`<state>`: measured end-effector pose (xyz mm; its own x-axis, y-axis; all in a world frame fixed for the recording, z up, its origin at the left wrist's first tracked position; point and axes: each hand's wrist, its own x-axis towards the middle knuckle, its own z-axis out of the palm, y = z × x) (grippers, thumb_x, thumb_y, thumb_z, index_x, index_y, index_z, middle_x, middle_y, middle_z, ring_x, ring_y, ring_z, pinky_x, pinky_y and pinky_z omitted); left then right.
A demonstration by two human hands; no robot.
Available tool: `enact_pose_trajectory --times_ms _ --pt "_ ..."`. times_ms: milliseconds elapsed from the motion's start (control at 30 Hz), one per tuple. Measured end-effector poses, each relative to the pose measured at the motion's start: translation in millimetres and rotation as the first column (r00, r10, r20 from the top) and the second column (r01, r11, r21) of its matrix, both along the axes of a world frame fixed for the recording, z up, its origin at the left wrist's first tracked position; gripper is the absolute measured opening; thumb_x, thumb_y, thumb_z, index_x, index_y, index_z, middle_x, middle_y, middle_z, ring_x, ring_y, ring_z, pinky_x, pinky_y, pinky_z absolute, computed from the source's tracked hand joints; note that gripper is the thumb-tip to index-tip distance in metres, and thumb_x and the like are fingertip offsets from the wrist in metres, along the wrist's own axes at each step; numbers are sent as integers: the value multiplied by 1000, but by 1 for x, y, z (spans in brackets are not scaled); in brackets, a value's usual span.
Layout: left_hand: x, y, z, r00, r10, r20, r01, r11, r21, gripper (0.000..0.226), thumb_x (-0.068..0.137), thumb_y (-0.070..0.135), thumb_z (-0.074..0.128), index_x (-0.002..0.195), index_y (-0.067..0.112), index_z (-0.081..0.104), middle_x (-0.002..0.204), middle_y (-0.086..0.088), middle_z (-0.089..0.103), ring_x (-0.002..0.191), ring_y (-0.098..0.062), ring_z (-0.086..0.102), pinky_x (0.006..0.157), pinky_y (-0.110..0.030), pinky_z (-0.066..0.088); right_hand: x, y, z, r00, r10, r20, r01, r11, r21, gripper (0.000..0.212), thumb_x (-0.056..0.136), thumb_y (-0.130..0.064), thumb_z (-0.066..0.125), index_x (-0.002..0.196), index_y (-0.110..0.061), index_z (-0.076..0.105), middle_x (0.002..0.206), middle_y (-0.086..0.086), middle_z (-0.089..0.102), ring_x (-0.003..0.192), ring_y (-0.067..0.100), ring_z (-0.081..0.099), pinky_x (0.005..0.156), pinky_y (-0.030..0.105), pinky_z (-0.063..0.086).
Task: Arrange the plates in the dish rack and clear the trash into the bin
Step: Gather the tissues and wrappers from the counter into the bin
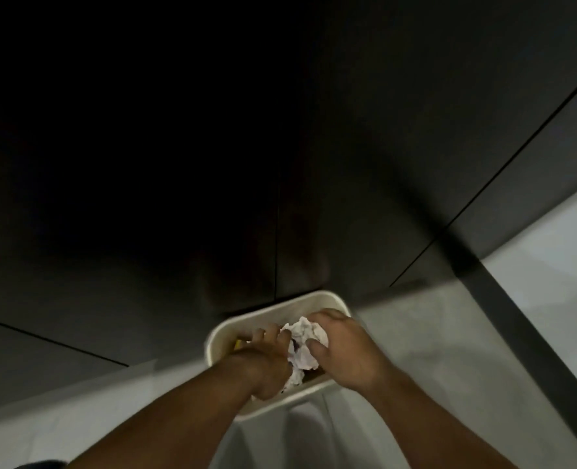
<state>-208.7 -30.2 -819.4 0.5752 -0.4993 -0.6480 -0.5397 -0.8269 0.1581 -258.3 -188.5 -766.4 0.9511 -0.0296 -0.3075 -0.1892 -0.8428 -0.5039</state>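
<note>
**Both hands on the paper over the bin**

My two forearms come up from the bottom edge of the frame and meet just below its centre. My left hand point(267, 362) sits left of centre with its fingers curled over the left side of a wad of crumpled paper point(305, 348). My right hand point(346, 350) is just beside it on the right. Its thumb presses into the front of the wad and its fingers are hooked over the top. So both hands are grasping the same white wad, which is pinched between them.

The wad is over the open mouth of the bin point(314, 298), a pale, round-cornered tub in the lower middle of the frame. The lower end of the paper hangs down past my left wrist toward the inside. I cannot tell whether it touches anything in there. A yellow scrap point(238, 344) shows inside the bin against its left wall, just past my left fingertips.

The bin stands on a light floor point(534, 299) that fills the lower corners of the frame. Its far rim is close against dark cupboard doors point(415, 164), which take up the whole upper frame. At the right, a dark strip point(517, 340) runs diagonally across the floor toward the lower right corner.
</note>
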Motion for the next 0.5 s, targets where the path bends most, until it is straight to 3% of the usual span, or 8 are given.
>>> enact_pose_trajectory --times_ms 100,200,400,500 --pt "3 4 -25 998 39 -43 -40 999 -31 86 77 7 63 146 25 15 153 -1 13 141 -29 18 113 -49 26 -9 -7 19 999 -18 50 19 1000 -15 38 96 -29 55 134 -25 57 135 -8 56 117 12 55 102 25 41" --pt "9 14 -37 996 56 -68 -53 998 36 95 75 4 65 150 28 11 155 -1 17 141 -30 20 113 -45 23 -13 -15 35 997 -35 75 37 999 -31 38 97 -33 56 135 -27 56 136 -8 55 121 12 52 103 22 38" --pt "13 13 21 993 79 -86 -81 997 -14 75 93 49 41 152 33 -3 162 -6 4 145 -31 19 112 -44 26 -9 -22 81 978 -147 148 137 988 74 42 93 -43 61 134 -36 56 119 -15 57 103 3 54 86 17 41" --pt "7 20 105 999 -27 -23 25 996 -90 61 93 53 37 147 29 26 148 -8 37 128 -30 43 98 -41 39 -11 -16 131 969 -164 183 142 982 125 37 92 -43 63 128 -36 61 104 -26 53 91 -7 54 76 6 39"
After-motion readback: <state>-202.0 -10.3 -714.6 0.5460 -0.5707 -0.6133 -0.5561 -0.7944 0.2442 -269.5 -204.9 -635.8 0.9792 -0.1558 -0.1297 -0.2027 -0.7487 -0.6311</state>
